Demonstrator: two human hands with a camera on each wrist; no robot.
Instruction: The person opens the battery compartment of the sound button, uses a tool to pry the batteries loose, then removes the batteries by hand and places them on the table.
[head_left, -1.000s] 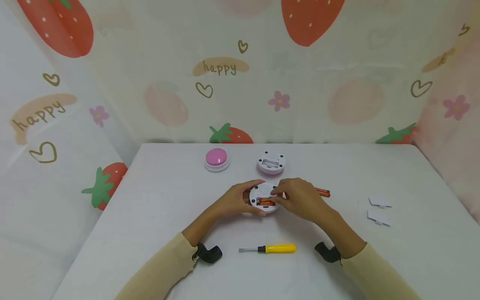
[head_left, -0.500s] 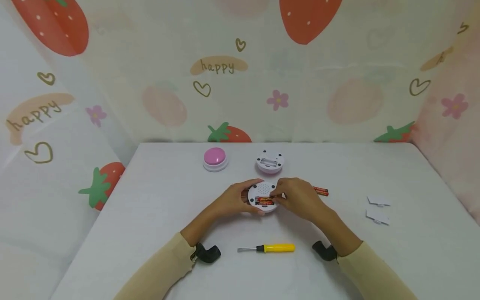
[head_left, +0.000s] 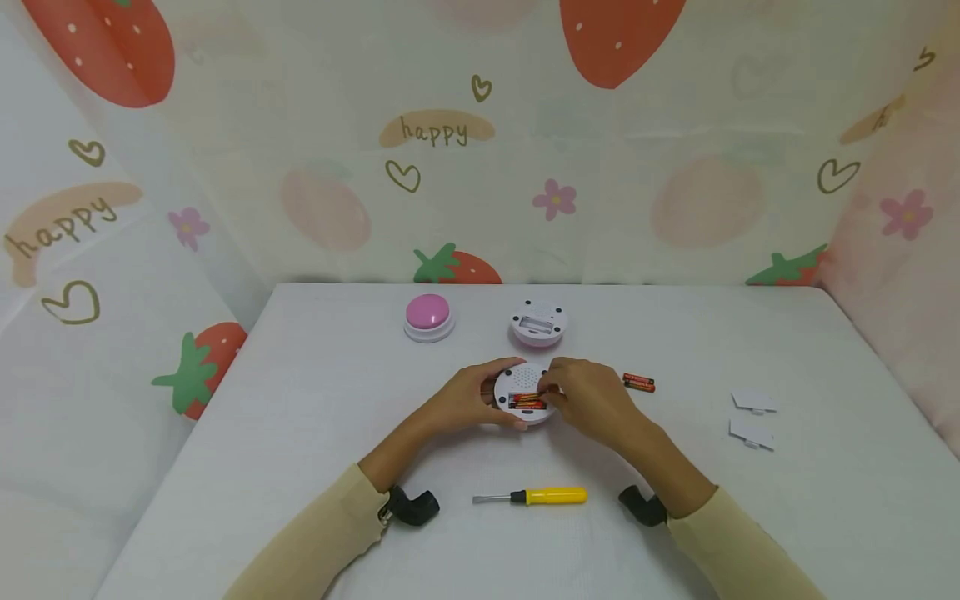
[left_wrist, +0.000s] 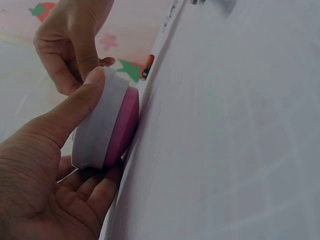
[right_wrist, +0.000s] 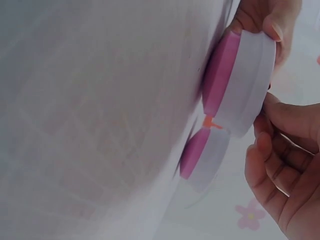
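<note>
My left hand (head_left: 465, 400) grips a round white push-button light (head_left: 516, 379), thumb and fingers on opposite sides of its rim. It lies bottom up; its pink dome (left_wrist: 123, 125) faces the table in the left wrist view. Red-and-black batteries (head_left: 527, 402) sit in its open compartment, the upper one slightly tilted. My right hand (head_left: 596, 400) pinches that battery at its right end, the fingertips hiding this end. In the right wrist view, my right thumb and index finger meet at the edge of the white base (right_wrist: 247, 82).
Behind stand an upright pink-domed button (head_left: 428, 313) and an upturned one (head_left: 538, 323) with a bare battery slot. Loose batteries (head_left: 639, 382) lie right of my right hand. Farther right are two white covers (head_left: 752, 434). A yellow-handled screwdriver (head_left: 553, 497) lies in front.
My right hand and the battery at its fingertips have shifted slightly, the battery now lower in the compartment. More of the loose batteries shows. My left hand keeps its grip.
</note>
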